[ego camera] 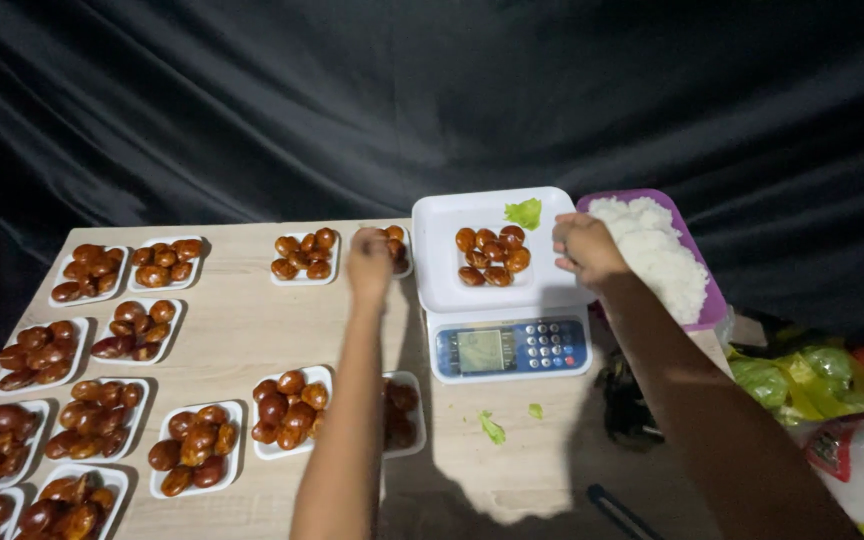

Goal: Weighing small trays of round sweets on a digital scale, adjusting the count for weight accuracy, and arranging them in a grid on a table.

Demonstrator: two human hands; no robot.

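Observation:
My left hand (370,262) reaches far across the wooden table (242,335). Its curled fingers sit on the left edge of a small white tray (395,247) of glossy brown pieces. My right hand (587,247) lies curled, knuckles up, at the edge of white rice (657,255) heaped in a purple container (714,305). It also touches the right rim of the big white tray (442,285). That tray sits on a digital scale (509,347) and holds brown pieces (493,254) and a green leaf (524,212). My right fingertips are hidden.
Several small white trays of brown pieces (196,447) cover the table's left and near side. Green leaf scraps (492,428) lie in front of the scale. Green and red bags (817,380) sit at the right. A black cloth (352,100) hangs behind.

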